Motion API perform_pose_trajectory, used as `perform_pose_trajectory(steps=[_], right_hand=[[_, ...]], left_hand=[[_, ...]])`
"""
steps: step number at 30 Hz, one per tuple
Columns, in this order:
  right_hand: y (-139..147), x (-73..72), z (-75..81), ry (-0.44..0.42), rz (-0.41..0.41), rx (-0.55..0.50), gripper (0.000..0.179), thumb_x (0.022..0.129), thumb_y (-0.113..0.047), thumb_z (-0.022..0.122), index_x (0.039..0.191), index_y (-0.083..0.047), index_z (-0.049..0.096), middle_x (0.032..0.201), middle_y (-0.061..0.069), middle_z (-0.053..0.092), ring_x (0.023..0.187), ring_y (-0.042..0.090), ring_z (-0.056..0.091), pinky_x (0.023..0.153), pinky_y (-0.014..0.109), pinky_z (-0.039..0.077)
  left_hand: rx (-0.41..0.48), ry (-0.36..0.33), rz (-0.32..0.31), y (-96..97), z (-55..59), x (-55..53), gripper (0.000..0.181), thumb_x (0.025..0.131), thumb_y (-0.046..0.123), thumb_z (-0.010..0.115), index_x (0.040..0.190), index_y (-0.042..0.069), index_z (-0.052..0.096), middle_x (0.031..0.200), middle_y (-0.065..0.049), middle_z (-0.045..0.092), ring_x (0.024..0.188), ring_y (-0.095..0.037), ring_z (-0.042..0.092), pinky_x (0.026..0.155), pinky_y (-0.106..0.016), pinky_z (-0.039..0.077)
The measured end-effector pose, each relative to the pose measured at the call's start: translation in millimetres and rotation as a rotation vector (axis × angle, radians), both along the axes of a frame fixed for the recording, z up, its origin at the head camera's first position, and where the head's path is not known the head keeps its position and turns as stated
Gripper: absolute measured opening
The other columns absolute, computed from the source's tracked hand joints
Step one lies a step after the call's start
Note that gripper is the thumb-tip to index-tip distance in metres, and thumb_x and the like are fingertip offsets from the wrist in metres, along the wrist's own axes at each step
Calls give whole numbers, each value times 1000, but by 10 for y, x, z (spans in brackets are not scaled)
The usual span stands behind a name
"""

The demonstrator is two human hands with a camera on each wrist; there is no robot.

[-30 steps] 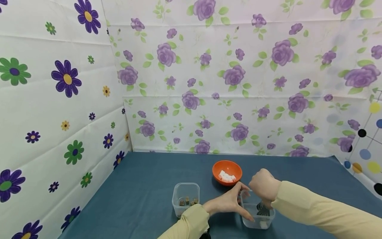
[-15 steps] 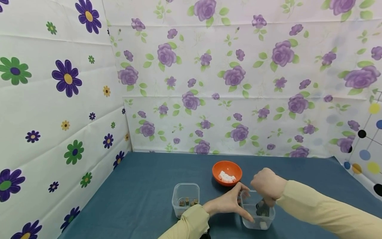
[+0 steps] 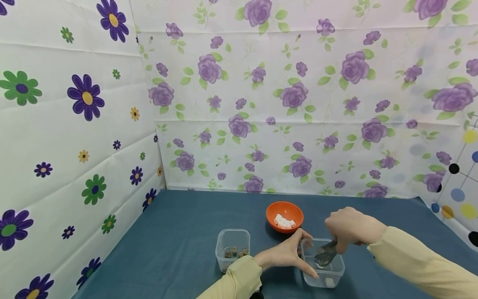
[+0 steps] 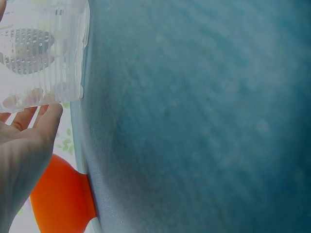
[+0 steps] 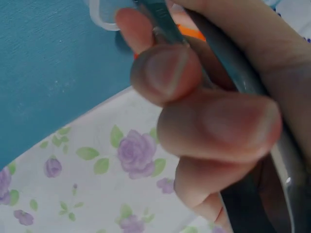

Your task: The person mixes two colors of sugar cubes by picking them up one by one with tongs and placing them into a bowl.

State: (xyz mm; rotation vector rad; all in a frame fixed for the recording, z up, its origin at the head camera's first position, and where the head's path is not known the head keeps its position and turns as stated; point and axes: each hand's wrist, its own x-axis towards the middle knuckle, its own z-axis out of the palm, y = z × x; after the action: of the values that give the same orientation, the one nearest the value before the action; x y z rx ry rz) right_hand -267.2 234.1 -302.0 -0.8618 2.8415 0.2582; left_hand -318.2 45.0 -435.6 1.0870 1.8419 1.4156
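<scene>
My right hand (image 3: 352, 226) grips metal tongs (image 3: 325, 253) with a perforated head, which reach down at a slant into a clear plastic container (image 3: 328, 279). In the right wrist view, the fingers (image 5: 218, 121) curl round the tongs' metal arms (image 5: 286, 179). My left hand (image 3: 284, 254) holds that container from its left side, thumb at the near side and fingers at the far side. Through the container wall (image 4: 68, 68), the perforated head (image 4: 29, 51) shows in the left wrist view. A small white piece (image 3: 330, 283) lies in the container's near corner.
An orange bowl (image 3: 274, 226) with several white pieces (image 3: 284, 221) stands just behind my left hand. Another clear container (image 3: 233, 233) with several small brown pieces (image 3: 234, 251) stands to the left, partly behind my left sleeve. Flower-patterned sheets (image 3: 224, 83) border the blue tabletop (image 3: 168, 249).
My right hand has moved right and slightly up. The tongs now lean more, their head shifted a little left inside the container. My left hand stays in place on the container.
</scene>
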Motion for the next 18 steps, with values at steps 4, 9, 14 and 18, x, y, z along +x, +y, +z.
perform_pose_trajectory(steps=[4, 9, 14, 18], right_hand=[[87, 4, -10, -60, -41, -68, 38, 65, -15, 77, 42, -22, 47, 34, -10, 31, 30, 5, 28, 37, 23, 23], [208, 16, -37, -113, -67, -137, 31, 67, -20, 76, 45, -22, 55, 34, -8, 38, 28, 5, 34, 38, 22, 30], [347, 13, -45, -155, -31, -238, 30, 70, -23, 75, 47, -25, 56, 35, -9, 39, 28, 4, 36, 38, 23, 34], [458, -2, -57, -202, -5, -317, 28, 72, -25, 74, 49, -27, 58, 36, -9, 40, 27, 3, 35, 38, 24, 39]], left_hand=[[-8, -3, 5, -1, 0, 4, 58, 82, 9, 67, 127, 9, 31, 123, 4, 41, 112, -9, 41, 85, -26, 39], [-22, -18, 8, -2, 3, 8, 58, 82, 11, 67, 127, 10, 31, 121, 7, 40, 113, -7, 40, 85, -27, 39], [-30, -20, 18, -1, 12, 11, 57, 82, 11, 67, 127, 10, 32, 120, 8, 41, 111, -7, 41, 84, -27, 40], [-19, -21, 14, 0, 12, 14, 57, 82, 9, 67, 127, 9, 31, 121, 6, 40, 111, -6, 41, 85, -26, 39]])
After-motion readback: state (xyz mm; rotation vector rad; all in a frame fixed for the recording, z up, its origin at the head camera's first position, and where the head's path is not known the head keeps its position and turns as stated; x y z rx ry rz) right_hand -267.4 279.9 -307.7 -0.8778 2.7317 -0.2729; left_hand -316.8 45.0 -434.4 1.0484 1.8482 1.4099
